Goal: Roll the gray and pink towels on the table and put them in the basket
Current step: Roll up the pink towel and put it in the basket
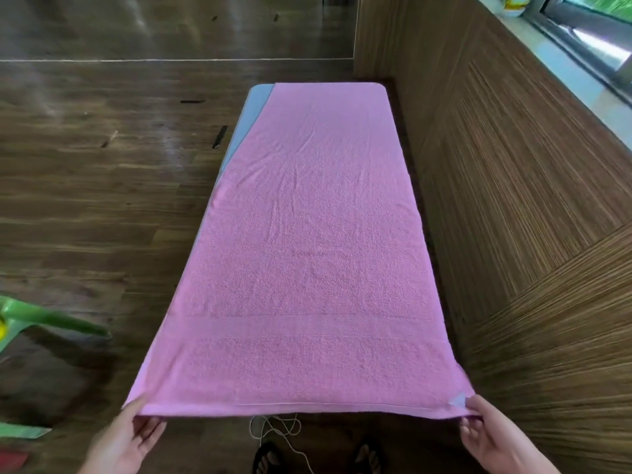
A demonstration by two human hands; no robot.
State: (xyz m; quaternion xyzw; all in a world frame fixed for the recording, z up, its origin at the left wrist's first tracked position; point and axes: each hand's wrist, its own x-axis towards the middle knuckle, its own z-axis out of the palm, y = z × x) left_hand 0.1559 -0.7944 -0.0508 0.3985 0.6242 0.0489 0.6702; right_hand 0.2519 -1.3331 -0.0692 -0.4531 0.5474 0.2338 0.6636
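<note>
The left hand [126, 436] is pinching the near left corner of the pink towel [307, 251], its thumb lying on top of the cloth and its fingers curling beneath the hem. The right hand [492, 436] is pinching the near right corner in the same way, just beside a small pale label [458, 400] that is sitting on that corner. Between the two hands the near hem is hanging taut and lifted a little.

The pink towel is lying flat and lengthwise away from the person, covering almost all of a narrow table, with a few shallow creases running across its middle and a woven band crossing it toward the near end. Along the towel's far left edge a gray strip [253, 121] is showing from under it; whether this is the gray towel or the table top I cannot tell.

Below the towel's near hem, a white cord [273, 429] is lying looped on the floor, and two feet in dark sandals [270, 456] are standing there. To the towel's left, a dark wooden floor [85, 200] is spreading out, and a blurred green object [51, 319] is poking in from the frame edge. To the towel's right, a wood-panelled wall [513, 183] is running alongside, close to the table.
</note>
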